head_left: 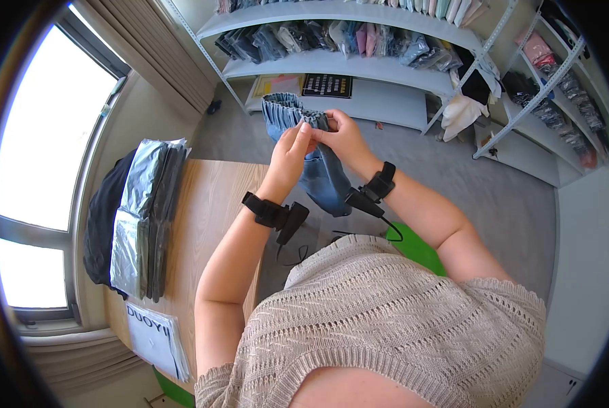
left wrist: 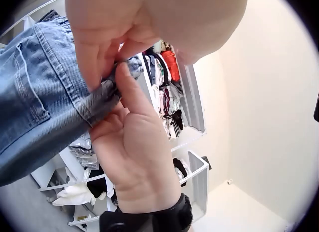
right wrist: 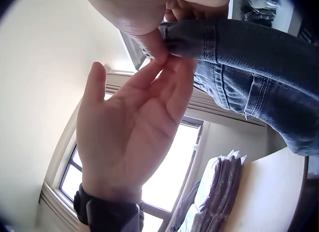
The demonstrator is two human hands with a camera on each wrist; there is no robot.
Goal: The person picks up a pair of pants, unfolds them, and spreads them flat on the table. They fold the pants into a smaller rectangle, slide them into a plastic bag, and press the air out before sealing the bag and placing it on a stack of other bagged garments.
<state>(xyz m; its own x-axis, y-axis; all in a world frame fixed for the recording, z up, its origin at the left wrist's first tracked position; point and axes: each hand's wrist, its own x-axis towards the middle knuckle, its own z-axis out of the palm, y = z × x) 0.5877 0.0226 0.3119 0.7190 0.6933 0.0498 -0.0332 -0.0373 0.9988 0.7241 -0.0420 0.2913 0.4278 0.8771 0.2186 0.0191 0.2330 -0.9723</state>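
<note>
A small pair of blue jeans [head_left: 323, 182] with a gathered elastic waistband [head_left: 281, 103] hangs in front of the person, above the floor. The right hand [head_left: 351, 144] pinches the waistband edge; in the left wrist view its thumb [left wrist: 130, 92] presses on the denim. Close beside it, the left hand [head_left: 287, 162] touches the same edge. The right wrist view shows the left palm facing the camera, fingers nearly straight toward the denim and the thumb raised apart. Fingertips of both hands meet there. A pocket [left wrist: 32, 87] shows on the denim.
A wooden table [head_left: 212, 204] at the left bears plastic-wrapped garments [head_left: 141, 224], a dark bundle [head_left: 104, 217] and a white printed packet [head_left: 156, 340]. Shelves [head_left: 345, 64] of bagged clothes stand ahead and at the right. A green seat [head_left: 417, 248] is beside the person.
</note>
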